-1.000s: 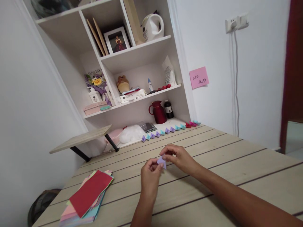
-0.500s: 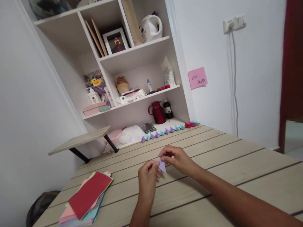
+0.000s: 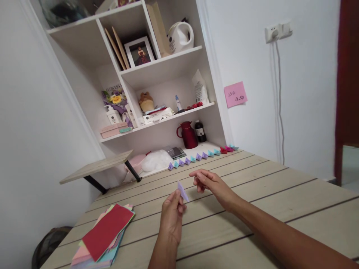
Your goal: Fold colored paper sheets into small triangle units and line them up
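My left hand [image 3: 171, 213] pinches a small folded lilac paper piece [image 3: 183, 191] just above the wooden table [image 3: 280, 198]. A short way to the right of the paper hovers my right hand [image 3: 209, 184], its fingers loosely curled and holding nothing. A stack of coloured paper sheets [image 3: 104, 235] with a red sheet on top lies at the table's near left. Along the far edge stands a row of small folded paper pieces [image 3: 200, 155] in purple, teal, red and pink.
A white shelf unit [image 3: 165, 67] behind the table holds a framed photo, a white kettle, bottles, a dark red jug [image 3: 188, 135] and boxes. A small wooden board on black legs [image 3: 98, 168] stands at far left. A pink note [image 3: 235, 94] is stuck to the wall.
My right hand has let go of the lilac paper and moved slightly right and away. My left hand now holds the piece alone, tilted upward.
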Demonstrator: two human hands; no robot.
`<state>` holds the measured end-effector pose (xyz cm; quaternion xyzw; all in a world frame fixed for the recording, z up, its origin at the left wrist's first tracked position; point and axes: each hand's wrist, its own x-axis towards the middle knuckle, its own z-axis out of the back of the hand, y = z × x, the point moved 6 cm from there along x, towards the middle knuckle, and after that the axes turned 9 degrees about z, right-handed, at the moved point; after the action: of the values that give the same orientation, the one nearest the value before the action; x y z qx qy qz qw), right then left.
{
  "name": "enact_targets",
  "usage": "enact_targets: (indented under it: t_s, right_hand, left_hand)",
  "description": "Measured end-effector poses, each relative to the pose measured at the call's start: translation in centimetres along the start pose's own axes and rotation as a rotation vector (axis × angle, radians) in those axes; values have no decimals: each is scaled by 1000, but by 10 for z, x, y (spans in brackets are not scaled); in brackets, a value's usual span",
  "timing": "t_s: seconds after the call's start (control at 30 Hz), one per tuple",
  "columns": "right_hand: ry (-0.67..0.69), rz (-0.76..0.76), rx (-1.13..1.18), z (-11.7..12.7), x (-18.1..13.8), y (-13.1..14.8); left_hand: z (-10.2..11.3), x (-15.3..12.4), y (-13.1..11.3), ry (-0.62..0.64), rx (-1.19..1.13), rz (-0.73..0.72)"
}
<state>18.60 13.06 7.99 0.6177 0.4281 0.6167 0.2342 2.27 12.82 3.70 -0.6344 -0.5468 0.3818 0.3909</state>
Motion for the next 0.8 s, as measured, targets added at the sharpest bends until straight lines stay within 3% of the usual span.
enact_targets:
  t_s: [0.13, 0.37, 0.8]
  right_hand:
    - [77, -44, -67, -4, -2, -2]
    - [350, -136, 64, -35, -16, 1]
    - [364, -168, 92, -34, -15, 4]
  left_hand:
    - [0, -1, 3, 34, -158, 85]
    - [-17, -5, 18, 223, -58, 214]
    - [-18, -6, 18, 268, -65, 220]
